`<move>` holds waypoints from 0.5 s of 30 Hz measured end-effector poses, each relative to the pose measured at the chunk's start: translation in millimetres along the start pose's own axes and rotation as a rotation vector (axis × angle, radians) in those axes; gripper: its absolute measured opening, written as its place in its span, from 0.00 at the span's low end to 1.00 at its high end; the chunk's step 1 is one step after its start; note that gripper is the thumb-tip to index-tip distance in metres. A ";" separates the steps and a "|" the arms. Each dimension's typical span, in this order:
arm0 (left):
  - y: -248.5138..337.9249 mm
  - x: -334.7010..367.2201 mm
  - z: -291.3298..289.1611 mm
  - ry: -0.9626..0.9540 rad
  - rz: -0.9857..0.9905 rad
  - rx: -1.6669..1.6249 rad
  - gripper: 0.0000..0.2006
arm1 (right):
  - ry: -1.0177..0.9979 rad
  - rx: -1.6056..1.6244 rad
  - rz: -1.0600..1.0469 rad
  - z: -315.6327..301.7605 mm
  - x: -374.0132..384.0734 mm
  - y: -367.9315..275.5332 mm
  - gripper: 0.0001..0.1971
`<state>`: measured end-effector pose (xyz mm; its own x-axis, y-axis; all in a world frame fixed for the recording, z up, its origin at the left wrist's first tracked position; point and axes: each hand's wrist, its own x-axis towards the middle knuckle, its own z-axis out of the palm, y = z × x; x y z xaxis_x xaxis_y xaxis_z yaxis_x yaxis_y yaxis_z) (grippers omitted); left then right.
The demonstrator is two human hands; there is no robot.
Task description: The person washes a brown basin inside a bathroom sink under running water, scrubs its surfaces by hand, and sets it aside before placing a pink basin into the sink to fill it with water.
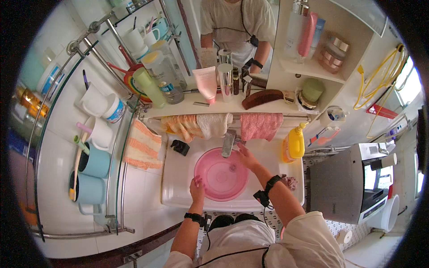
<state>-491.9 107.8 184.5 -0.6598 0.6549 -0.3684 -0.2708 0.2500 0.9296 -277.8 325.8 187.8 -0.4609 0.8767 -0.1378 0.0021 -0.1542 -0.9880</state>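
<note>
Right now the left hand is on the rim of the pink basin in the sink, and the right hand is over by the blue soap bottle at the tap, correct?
Not quite: the soap bottle is yellow, not blue. The head view shows the left hand on the rim of the pink basin in the sink, and the right hand at the tap.

Both hands [197, 188] [245, 155] on pink basin [219, 178] in sink [174, 178]

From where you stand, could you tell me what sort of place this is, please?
Most likely a home bathroom: a white sink with a faucet over a pink basin, towels on a rail, a mirror above, and toiletry bottles on the shelf.
</note>
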 end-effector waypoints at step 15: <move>64.8 35.1 28.9 -0.193 0.430 0.440 0.14 | 0.390 -0.649 0.457 1.8 -75.0 29.4 0.30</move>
<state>-512.3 167.6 232.2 -0.4966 0.8679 0.0092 0.3299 0.1789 0.9269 -244.8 254.7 169.2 0.0441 0.9039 -0.4255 0.6701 -0.3427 -0.6585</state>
